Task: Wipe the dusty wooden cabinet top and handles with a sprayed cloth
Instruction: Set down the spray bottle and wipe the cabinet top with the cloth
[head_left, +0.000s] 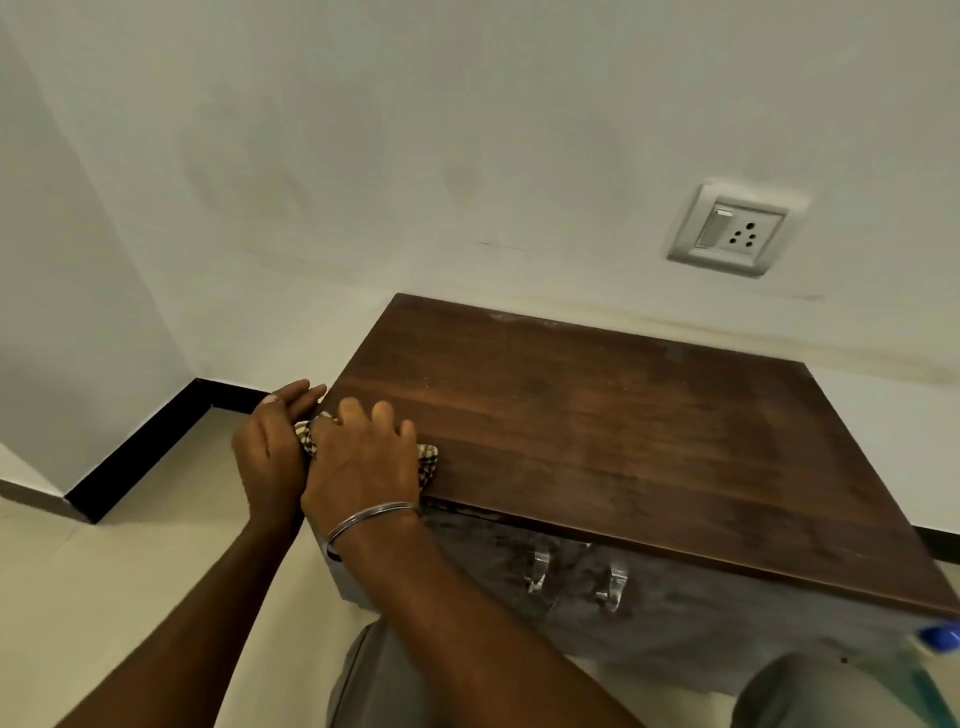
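A low cabinet has a dark brown wooden top (613, 431) with pale dust along its far edge. Two metal handles (540, 569) (613, 587) hang on its grey front. A checked cloth (427, 457) lies on the near left corner of the top. My right hand (363, 462) presses flat on the cloth and covers most of it. My left hand (272, 447) sits against the cabinet's left edge, fingers extended, touching the cloth's bunched end (306, 434).
A white wall rises behind the cabinet with a switch and socket plate (732, 228) at the upper right. A black skirting (145, 452) runs along the tiled floor on the left. A blue-capped item (937, 636) shows at the cabinet's right corner. My knees are below.
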